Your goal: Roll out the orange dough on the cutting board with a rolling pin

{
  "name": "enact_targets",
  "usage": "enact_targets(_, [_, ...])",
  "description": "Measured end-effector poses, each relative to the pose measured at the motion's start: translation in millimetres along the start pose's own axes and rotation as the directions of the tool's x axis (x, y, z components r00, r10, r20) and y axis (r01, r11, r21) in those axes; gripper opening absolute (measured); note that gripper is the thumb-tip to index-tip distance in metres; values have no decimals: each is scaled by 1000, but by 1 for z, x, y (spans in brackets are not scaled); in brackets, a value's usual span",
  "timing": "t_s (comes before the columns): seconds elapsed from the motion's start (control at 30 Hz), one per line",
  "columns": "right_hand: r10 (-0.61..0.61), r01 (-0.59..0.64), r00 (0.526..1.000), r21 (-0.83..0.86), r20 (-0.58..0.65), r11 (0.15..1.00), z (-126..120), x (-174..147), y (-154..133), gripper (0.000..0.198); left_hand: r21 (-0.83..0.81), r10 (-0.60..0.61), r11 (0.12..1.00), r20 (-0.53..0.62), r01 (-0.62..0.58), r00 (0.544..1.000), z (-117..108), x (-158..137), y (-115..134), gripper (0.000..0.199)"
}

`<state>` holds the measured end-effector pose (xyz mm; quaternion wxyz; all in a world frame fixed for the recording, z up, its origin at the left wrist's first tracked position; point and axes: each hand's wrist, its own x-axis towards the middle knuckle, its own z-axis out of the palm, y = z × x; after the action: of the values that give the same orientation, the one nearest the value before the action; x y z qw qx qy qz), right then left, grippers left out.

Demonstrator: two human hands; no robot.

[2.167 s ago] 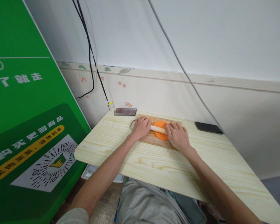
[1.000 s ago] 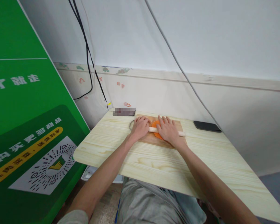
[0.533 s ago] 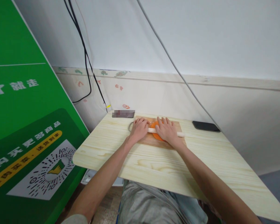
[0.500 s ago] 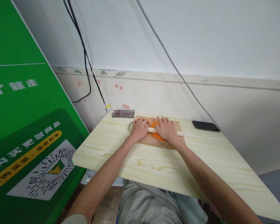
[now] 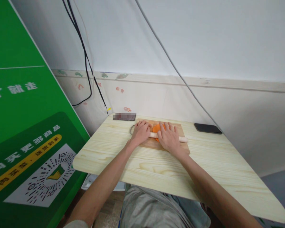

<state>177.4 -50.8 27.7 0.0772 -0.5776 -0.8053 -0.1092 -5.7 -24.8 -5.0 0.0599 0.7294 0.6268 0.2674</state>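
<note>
An orange flattened sheet, which looks like dough or clay, lies on a wooden board. Across it rests a pale wooden rolling pin. My left hand is over the pin's left end, its fingers bent closely round it and hiding that end. Pressing on the pin's right part, my right hand lies flat with its fingers stretched forward and slightly spread. It covers part of the orange sheet. The pin's right end sticks out beyond the right hand.
The board sits on a light wood-grain table against the wall. A black phone lies to the right, and a dark, blurred flat object at the back left. A ring-shaped thing shows beside my left hand. A green sign stands left.
The rolling pin's right side has come toward me with my right hand, baring more of the orange sheet's far part. My left hand has hardly moved.
</note>
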Motion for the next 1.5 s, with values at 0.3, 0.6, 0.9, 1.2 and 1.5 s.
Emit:
enact_targets(0.3, [33,-35,994,18,100,999,4,32,8,66,6,0,1000,-2,0,1000,-1,1,0,35])
enact_targets(0.6, [4,-4,1000,9,-25,1000,2,1,0,65,-1,14,1000,-7,-14,1000,0,0,0,33])
enact_targets(0.9, [48,-51,996,47,74,998,6,30,7,66,6,4,1000,-7,-4,1000,-2,1,1,35])
enact_targets(1.2, [25,-24,1000,9,-18,1000,2,6,0,65,16,18,1000,-12,-18,1000,1,0,0,33])
enact_targets(1.5, [54,-58,996,48,71,997,3,26,6,63,17,1,1000,-2,-1,1000,0,1,1,34])
